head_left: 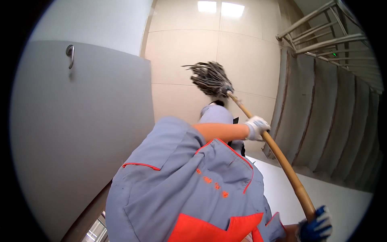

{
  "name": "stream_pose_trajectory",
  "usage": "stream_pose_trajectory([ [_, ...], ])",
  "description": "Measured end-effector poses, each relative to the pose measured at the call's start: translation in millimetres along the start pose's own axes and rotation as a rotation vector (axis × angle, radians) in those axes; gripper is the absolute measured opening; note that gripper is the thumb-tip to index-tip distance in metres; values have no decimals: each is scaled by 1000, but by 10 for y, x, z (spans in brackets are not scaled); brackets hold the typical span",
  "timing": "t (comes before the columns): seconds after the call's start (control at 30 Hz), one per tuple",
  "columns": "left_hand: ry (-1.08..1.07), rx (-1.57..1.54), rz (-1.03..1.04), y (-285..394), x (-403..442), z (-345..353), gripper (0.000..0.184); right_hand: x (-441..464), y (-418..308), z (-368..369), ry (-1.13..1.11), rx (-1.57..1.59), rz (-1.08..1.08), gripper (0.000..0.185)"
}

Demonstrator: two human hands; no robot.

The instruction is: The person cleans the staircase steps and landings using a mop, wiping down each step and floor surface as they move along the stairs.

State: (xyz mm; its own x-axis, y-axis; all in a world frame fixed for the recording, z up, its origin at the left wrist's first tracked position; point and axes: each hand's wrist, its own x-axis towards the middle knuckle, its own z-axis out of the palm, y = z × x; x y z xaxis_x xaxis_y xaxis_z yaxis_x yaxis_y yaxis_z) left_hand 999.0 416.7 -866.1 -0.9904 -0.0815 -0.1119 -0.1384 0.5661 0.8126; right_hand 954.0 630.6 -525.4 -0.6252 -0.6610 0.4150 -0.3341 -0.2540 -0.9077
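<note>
My left hand [257,128], in a white work glove, is closed around the middle of a bamboo mop handle [284,161]. Lower right, near the handle's top end, my right hand [316,224] in a blue and white glove is wrapped round it. The handle slants away from me across my body. At its far end, the mop's dark grey string head [209,77] is spread over the beige tiled floor [183,52], just ahead of my foot.
At left stands a grey and white door or panel [109,105] with a metal lever handle [70,56]. Stairs [300,109] run along the right, with a metal railing [314,44] above them. A white wall surface [334,193] lies at lower right.
</note>
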Motion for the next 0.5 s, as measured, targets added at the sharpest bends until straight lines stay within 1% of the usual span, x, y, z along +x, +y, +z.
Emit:
stream_pose_trajectory([
  [0.07, -36, 47, 130, 413, 163, 232, 25, 85, -202, -185, -155, 90, -119, 25],
  [0.13, 52, 4, 247, 653, 176, 264, 24, 133, -494, -135, -243, 94, -148, 22],
  [0.17, -14, -25, 244, 817, 150, 166, 23, 87, -576, 16, -181, 161, -235, 21],
  [0.2, -30, 7, 254, 891, 144, 119, 22, 59, -602, 29, -144, 248, -312, 20],
  [0.27, -56, 70, 278, 916, 194, 22, 22, 35, -643, 7, -198, 223, -266, 21],
  [0.33, 11, 82, 331, 854, 209, -120, 21, 65, -538, 25, -202, 237, -324, 22],
  [0.5, -5, 134, 321, 893, 199, -316, 22, -191, -303, -221, -43, 172, -241, 19],
])
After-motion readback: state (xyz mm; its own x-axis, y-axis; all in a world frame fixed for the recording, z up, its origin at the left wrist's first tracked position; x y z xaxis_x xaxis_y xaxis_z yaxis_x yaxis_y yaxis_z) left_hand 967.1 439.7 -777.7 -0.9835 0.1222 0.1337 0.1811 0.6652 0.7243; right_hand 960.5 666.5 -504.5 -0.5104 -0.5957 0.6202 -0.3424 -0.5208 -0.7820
